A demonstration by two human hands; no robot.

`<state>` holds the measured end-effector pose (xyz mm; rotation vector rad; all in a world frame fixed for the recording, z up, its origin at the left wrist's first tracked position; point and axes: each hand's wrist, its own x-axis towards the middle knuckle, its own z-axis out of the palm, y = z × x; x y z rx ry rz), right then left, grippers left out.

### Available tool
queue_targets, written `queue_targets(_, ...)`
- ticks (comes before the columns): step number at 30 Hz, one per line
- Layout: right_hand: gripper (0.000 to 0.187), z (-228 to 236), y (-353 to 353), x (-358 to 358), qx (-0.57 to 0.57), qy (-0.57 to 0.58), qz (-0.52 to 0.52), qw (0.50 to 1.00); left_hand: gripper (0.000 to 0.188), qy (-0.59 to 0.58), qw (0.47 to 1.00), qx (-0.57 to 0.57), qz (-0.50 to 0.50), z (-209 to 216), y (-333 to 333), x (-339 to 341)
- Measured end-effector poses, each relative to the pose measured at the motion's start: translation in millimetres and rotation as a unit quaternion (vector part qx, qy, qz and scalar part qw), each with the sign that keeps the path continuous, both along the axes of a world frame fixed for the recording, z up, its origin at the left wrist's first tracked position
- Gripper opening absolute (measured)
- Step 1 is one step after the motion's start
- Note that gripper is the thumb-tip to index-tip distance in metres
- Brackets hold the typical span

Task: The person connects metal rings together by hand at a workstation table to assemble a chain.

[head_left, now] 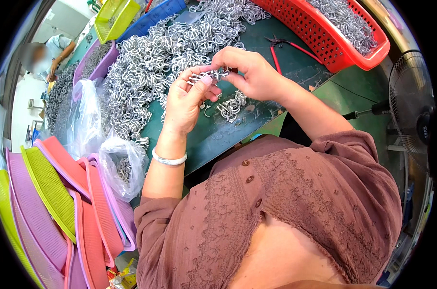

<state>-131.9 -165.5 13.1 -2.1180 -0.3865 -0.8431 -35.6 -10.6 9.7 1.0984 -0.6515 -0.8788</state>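
Note:
My left hand [187, 101] is closed around several small silver metal hooks [195, 78], its thumb lying across them. At the right end of this bunch, my right hand [250, 74] pinches a hook with thumb and forefinger; its exact shape is partly hidden by the fingers. Both hands meet above the green tabletop [204, 135]. Just below them lies a small heap of silver hooks [232, 107]. A large pile of similar curved metal pieces [151, 58] spreads beyond and to the left of my hands.
Red-handled pliers [295, 47] lie beyond my right hand, near a red basket [324, 45] of metal pieces. Plastic bags [86, 113] and stacked colored baskets [50, 192] stand at left. A fan [411, 106] is at right. Another person [57, 48] sits far left.

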Motion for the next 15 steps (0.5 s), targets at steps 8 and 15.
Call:
queue_targets(8,0.017,2.4,3.9,-4.2,0.168,0.105,0.046,0.979,0.014,0.01,0.999,-0.05,0.014,1.8,-6.6,1.3)
queue_targets(15,0.013,5.4,-2.3,-3.7,0.438,0.212,0.089,0.869,0.017,-0.075,0.995,-0.048,0.044,6.3,-9.1,-6.2)
